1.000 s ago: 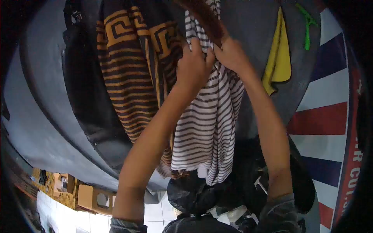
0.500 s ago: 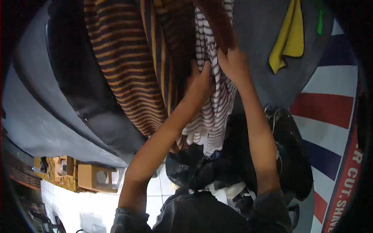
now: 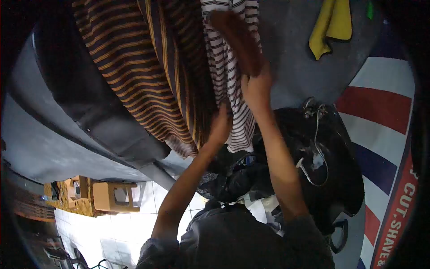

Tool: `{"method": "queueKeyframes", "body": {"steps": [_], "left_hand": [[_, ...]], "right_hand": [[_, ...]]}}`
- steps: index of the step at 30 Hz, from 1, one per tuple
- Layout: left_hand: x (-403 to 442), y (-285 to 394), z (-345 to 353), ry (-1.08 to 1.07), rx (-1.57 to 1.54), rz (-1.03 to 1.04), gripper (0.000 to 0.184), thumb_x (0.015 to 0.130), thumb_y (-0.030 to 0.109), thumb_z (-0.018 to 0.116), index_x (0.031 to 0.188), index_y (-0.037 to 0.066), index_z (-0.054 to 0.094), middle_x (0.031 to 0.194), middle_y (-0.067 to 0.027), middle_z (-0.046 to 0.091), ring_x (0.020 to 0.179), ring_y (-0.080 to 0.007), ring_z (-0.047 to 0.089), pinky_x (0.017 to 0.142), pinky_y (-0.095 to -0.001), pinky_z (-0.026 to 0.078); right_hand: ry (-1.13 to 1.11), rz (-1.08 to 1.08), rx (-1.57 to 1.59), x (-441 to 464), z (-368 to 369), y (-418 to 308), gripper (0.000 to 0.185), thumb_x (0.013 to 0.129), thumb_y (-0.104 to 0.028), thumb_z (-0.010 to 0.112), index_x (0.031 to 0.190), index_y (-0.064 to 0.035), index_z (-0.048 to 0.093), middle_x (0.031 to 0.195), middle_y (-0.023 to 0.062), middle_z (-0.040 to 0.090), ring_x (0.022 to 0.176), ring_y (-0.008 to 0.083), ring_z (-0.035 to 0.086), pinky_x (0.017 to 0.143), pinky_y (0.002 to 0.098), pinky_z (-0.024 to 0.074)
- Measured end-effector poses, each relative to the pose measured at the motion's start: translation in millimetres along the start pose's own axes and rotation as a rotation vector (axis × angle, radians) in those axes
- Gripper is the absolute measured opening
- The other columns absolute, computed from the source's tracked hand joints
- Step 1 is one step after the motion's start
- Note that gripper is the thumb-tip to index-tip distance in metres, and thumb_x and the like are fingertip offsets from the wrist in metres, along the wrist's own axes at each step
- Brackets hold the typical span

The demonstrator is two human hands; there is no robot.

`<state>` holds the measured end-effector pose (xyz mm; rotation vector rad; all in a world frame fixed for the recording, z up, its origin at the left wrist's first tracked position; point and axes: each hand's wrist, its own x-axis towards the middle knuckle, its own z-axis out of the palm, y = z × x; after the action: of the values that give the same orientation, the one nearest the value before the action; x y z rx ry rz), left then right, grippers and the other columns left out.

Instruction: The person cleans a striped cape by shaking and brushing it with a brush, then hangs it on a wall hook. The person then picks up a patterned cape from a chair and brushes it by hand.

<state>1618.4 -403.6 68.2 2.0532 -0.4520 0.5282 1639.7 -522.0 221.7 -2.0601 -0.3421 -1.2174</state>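
My right hand [image 3: 257, 92] is closed around a long brown brush-like object [image 3: 237, 42]. Its rounded far end lies in front of a white cloth with dark stripes [image 3: 242, 127], which hangs down. My left hand [image 3: 220, 127] is lower, at the left edge of that white cloth and beside a dark fold. Its fingers point upward but are blurred, so I cannot see whether they grip any fabric. Left of it hangs a dark cloth with gold-brown stripes [image 3: 139, 85], its hem near my left forearm.
A yellow cloth [image 3: 333, 24] hangs on the grey wall at upper right. Below are a black basin [image 3: 345, 179] with a hose [image 3: 317, 148] and a striped banner [image 3: 374, 103]. Black cloth [image 3: 112, 119] hangs at left. A brown stool [image 3: 102, 197] stands on white tiles [image 3: 139, 235].
The brown object has swung up and left across the white striped cloth with my right hand. My left hand has dropped lower. The camera view has shifted, and more of the basin shows.
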Motion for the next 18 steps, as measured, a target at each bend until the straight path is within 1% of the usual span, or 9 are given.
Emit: {"method": "queueKeyframes", "body": {"steps": [3, 6, 7, 9, 11, 13, 15, 17, 18], "left_hand": [[-31, -16, 9, -0.067, -0.036, -0.041, 0.066, 0.078, -0.004, 0.049, 0.137, 0.001, 0.019, 0.095, -0.0274, 0.058, 0.087, -0.0409, 0.057, 0.075, -0.0425, 0.044], [-55, -1, 2, -0.18, -0.131, -0.201, 0.054, 0.078, 0.001, 0.053, 0.128, -0.002, 0.034, 0.098, -0.028, 0.058, 0.09, -0.0401, 0.057, 0.076, -0.042, 0.045], [-66, -5, 5, -0.192, -0.116, -0.189, 0.05, 0.077, 0.003, 0.055, 0.124, -0.003, 0.039, 0.098, -0.028, 0.058, 0.09, -0.0399, 0.057, 0.076, -0.0419, 0.046], [-100, -56, 36, -0.131, 0.056, 0.037, 0.039, 0.076, 0.007, 0.058, 0.113, -0.003, 0.05, 0.097, -0.0272, 0.059, 0.091, -0.0393, 0.058, 0.076, -0.042, 0.046], [-128, -64, 36, -0.309, -0.033, -0.194, 0.029, 0.075, 0.011, 0.059, 0.101, -0.001, 0.056, 0.091, -0.0254, 0.06, 0.087, -0.039, 0.059, 0.073, -0.0427, 0.047], [-162, -71, 36, -0.413, -0.039, -0.324, 0.024, 0.076, 0.015, 0.061, 0.095, 0.001, 0.059, 0.085, -0.023, 0.062, 0.082, -0.0385, 0.061, 0.07, -0.0433, 0.048], [-189, -78, 31, -0.429, 0.045, -0.337, 0.023, 0.076, 0.018, 0.062, 0.094, 0.004, 0.06, 0.08, -0.02, 0.063, 0.078, -0.0379, 0.062, 0.067, -0.0439, 0.049], [-214, -80, 19, -0.406, -0.055, -0.452, 0.025, 0.079, 0.023, 0.06, 0.096, 0.005, 0.059, 0.084, -0.0193, 0.063, 0.078, -0.0382, 0.062, 0.066, -0.0441, 0.048], [-224, -81, 15, -0.388, -0.104, -0.513, 0.027, 0.081, 0.026, 0.06, 0.097, 0.005, 0.059, 0.086, -0.019, 0.063, 0.077, -0.0383, 0.061, 0.066, -0.0442, 0.048]], "right_hand": [[0.034, 0.024, -0.002, -33, 11, 3, 0.052, 0.077, -0.005, 0.056, 0.127, 0.001, 0.042, 0.122, 0.0211, 0.044, 0.111, 0.0369, 0.047, 0.089, 0.0419, 0.0387], [-0.02, 0.0, -0.24, -92, 26, 19, 0.054, 0.078, -0.007, 0.057, 0.129, -0.0012, 0.041, 0.131, 0.0197, 0.037, 0.121, 0.0368, 0.039, 0.097, 0.046, 0.0334], [-0.112, -0.026, -0.236, -115, 32, 28, 0.056, 0.079, -0.007, 0.057, 0.131, -0.0028, 0.039, 0.135, 0.0197, 0.033, 0.121, 0.0388, 0.037, 0.096, 0.0464, 0.0345], [-0.29, -0.085, -0.227, -156, 39, 46, 0.06, 0.08, -0.007, 0.056, 0.135, -0.0061, 0.034, 0.142, 0.0196, 0.023, 0.122, 0.0428, 0.034, 0.095, 0.0472, 0.0365], [-0.609, -0.007, -0.418, -203, 38, 61, 0.058, 0.082, -0.005, 0.053, 0.137, -0.0091, 0.034, 0.143, 0.0197, 0.023, 0.123, 0.0423, 0.033, 0.097, 0.0473, 0.0357], [-0.493, 0.177, -0.139, -292, 58, 104, 0.055, 0.081, -0.003, 0.052, 0.134, -0.0064, 0.037, 0.137, 0.0194, 0.034, 0.121, 0.042, 0.037, 0.097, 0.0482, 0.0352], [-0.831, 0.219, -0.452, -335, 44, 104, 0.058, 0.068, -0.009, 0.064, 0.123, 0.0009, 0.047, 0.129, 0.0231, 0.042, 0.118, 0.0365, 0.043, 0.088, 0.0433, 0.0425], [-0.983, 0.469, -0.506, -316, 12, 52, 0.053, 0.068, -0.01, 0.064, 0.117, 0.0037, 0.049, 0.11, 0.0235, 0.054, 0.103, 0.0377, 0.053, 0.082, 0.0421, 0.0457], [-1.034, 0.462, -0.453, -329, 10, 55, 0.05, 0.069, -0.011, 0.064, 0.115, 0.003, 0.051, 0.106, 0.0233, 0.056, 0.098, 0.0374, 0.055, 0.08, 0.0425, 0.0466]]}}
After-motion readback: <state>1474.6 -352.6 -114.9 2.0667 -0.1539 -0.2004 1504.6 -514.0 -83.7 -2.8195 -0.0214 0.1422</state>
